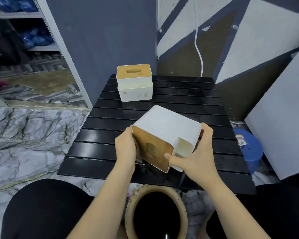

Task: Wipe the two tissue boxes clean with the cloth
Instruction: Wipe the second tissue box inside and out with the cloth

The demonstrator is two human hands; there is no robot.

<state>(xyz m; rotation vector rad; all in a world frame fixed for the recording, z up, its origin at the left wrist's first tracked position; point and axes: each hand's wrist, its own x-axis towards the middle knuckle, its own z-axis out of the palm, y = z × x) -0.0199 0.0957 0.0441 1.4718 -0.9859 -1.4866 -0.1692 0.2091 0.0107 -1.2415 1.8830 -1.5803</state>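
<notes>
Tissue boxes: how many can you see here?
2. One tissue box stands upright at the table's far edge; the other tissue box is tipped over, held between both hands near the front. None seems hidden.

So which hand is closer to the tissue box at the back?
Left. The left hand sits more directly below the back tissue box; the right hand is farther right.

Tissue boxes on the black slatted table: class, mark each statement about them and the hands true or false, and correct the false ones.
1. The near tissue box is tipped so that its wooden lid faces the person. True.
2. The far tissue box lies on its side. False: it stands upright, lid on top.
3. Both the left hand and the right hand are on the near box. True.
4. The slatted table is white. False: it is black.
</notes>
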